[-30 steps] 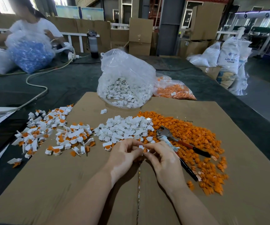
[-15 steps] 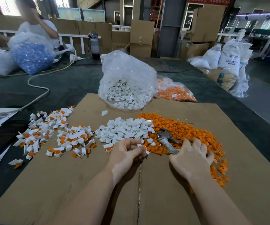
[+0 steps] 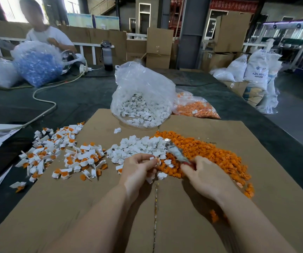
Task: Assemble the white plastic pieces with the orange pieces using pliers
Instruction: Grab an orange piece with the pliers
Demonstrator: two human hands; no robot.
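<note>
My two hands work over the cardboard (image 3: 92, 207) on the counter.

My left grip (image 3: 138, 169) pinches a white-and-orange piece (image 3: 157, 160); my right grip (image 3: 204, 177) curls around the pliers (image 3: 175, 152), whose blurred head points to 11 o'clock between the white pile (image 3: 138, 146) and the orange pile (image 3: 211, 150).

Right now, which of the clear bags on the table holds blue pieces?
The far-left bag, in front of the seated person. The bag at the cardboard's far edge holds white pieces; the one beside it holds orange.
</note>
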